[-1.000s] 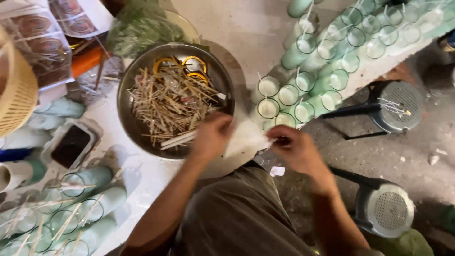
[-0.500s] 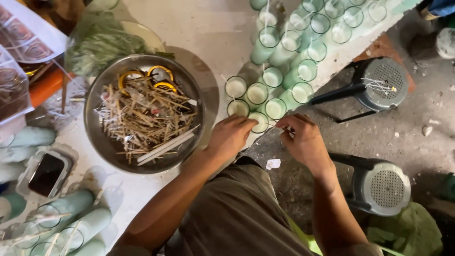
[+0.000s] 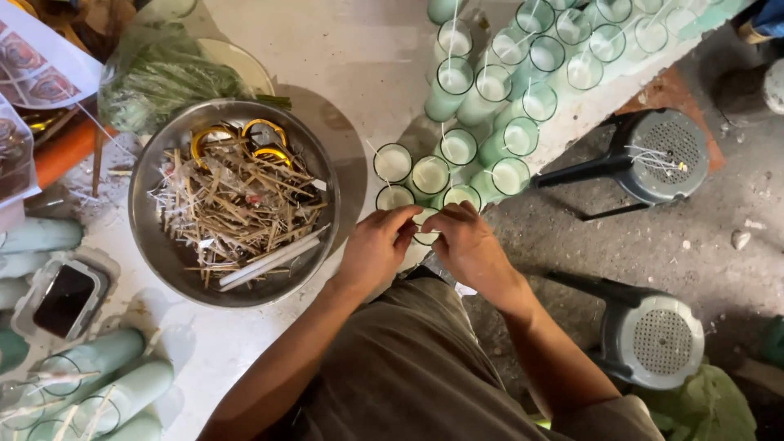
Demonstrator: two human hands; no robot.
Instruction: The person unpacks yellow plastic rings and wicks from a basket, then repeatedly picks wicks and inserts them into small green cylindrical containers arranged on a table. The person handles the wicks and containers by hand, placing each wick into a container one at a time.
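My left hand [image 3: 377, 245] and my right hand [image 3: 467, 245] meet at the table's near edge, fingertips touching over a small green glass candle [image 3: 424, 235]. Both hands close around it and hide most of the glass. Just beyond my fingers stand more glass candles [image 3: 430, 175] with white wax and thin wicks, packed in rows that run to the far right [image 3: 531, 61]. To the left of my left hand sits a round metal bowl [image 3: 143, 237] full of short wooden sticks [image 3: 237, 208], with a few yellow rings [image 3: 265, 131] at its far side.
A phone in a clear case [image 3: 61, 298] lies at the left. Green candle glasses lie on their sides at the lower left [image 3: 106, 384]. A plastic bag of greenery [image 3: 163, 77] sits behind the bowl. Two grey stools [image 3: 661, 155] [image 3: 657, 339] stand on the floor to the right.
My hands have come together: the right hand moved left from beyond the table's edge, and both now close on one candle glass beside the front row. The view also shifted.
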